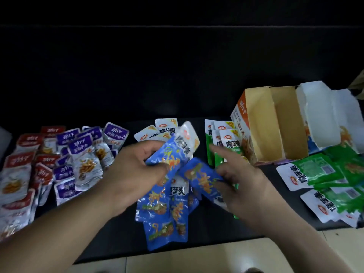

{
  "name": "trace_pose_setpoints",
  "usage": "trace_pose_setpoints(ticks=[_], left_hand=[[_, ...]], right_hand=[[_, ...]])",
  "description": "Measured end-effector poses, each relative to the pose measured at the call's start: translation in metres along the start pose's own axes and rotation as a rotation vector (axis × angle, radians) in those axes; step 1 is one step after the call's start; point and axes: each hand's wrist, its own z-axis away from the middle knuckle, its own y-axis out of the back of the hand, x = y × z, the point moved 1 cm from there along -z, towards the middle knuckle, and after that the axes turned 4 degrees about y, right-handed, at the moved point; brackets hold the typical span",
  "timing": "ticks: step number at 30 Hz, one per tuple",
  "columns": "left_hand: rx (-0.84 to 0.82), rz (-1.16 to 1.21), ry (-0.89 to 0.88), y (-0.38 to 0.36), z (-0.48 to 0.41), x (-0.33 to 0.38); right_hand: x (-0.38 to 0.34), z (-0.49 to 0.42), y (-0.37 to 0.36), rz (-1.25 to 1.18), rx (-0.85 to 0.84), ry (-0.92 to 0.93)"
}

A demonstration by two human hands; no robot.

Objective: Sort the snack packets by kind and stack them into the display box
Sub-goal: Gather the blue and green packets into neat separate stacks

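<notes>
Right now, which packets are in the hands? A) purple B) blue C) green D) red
B: the left hand and the right hand each grip blue packets above the middle pile.

The open display box [262, 119] lies on the black bench [216, 233]. Just left of it sit overlapping green packets [222, 142]. Loose green packets [325, 174] lie in front of it, toward its right. Further left of the box, the left hand [136, 170] grips a blue packet [173, 154] and the right hand [242, 178] holds a second blue packet [202, 178], both above a blue pile [163, 219]. Red and purple packets [78, 150] lie farthest left of the box.
</notes>
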Motion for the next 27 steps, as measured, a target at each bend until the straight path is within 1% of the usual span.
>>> trace_pose_setpoints(ticks=[2, 6, 8, 10, 12, 15, 16, 18, 19, 20, 21, 22, 23, 25, 26, 27], left_hand=[[-0.045, -0.044, 0.0, 0.006, -0.002, 0.004], [-0.272, -0.071, 0.116, 0.0, 0.0, 0.0], [-0.337, -0.057, 0.132, -0.007, 0.001, -0.001], [-0.388, -0.088, 0.107, -0.011, 0.003, -0.001], [-0.387, -0.093, 0.075, -0.014, 0.003, -0.003], [-0.32, 0.003, 0.072, -0.016, 0.003, -0.006], [-0.306, 0.055, 0.073, -0.017, 0.003, -0.005], [-0.26, 0.178, 0.068, -0.018, 0.002, -0.006], [-0.229, 0.259, 0.081, -0.017, 0.0, -0.006], [-0.204, 0.345, 0.105, -0.016, -0.002, -0.006], [-0.184, 0.417, 0.124, -0.015, -0.003, -0.007], [-0.165, 0.475, 0.141, -0.015, -0.005, -0.009], [-0.151, 0.514, 0.154, -0.014, -0.005, -0.01], [-0.129, 0.526, 0.166, -0.015, -0.004, -0.011], [-0.115, 0.501, 0.168, -0.015, -0.003, -0.011], [-0.098, 0.474, 0.169, -0.015, -0.004, -0.012]], right_hand=[[-0.006, -0.011, 0.003, 0.128, -0.018, 0.12], [-0.019, -0.027, 0.003, 0.37, -0.041, 0.387], [-0.024, -0.034, -0.002, 0.419, -0.034, 0.478], [-0.026, -0.04, -0.007, 0.406, -0.042, 0.525], [-0.028, -0.044, -0.009, 0.328, -0.062, 0.539], [-0.034, -0.052, -0.01, 0.184, -0.063, 0.532], [-0.038, -0.053, -0.01, 0.174, -0.039, 0.543], [-0.043, -0.056, -0.012, 0.251, 0.109, 0.554], [-0.046, -0.056, -0.011, 0.287, 0.211, 0.509], [-0.042, -0.055, -0.012, 0.288, 0.305, 0.404], [-0.043, -0.053, -0.011, 0.25, 0.366, 0.254], [-0.043, -0.049, -0.013, 0.157, 0.366, 0.088], [-0.045, -0.047, -0.016, 0.021, 0.307, -0.075], [-0.046, -0.044, -0.027, -0.335, 0.171, -0.359], [-0.046, -0.044, -0.033, -0.464, 0.142, -0.441], [-0.045, -0.044, -0.037, -0.529, 0.126, -0.469]])
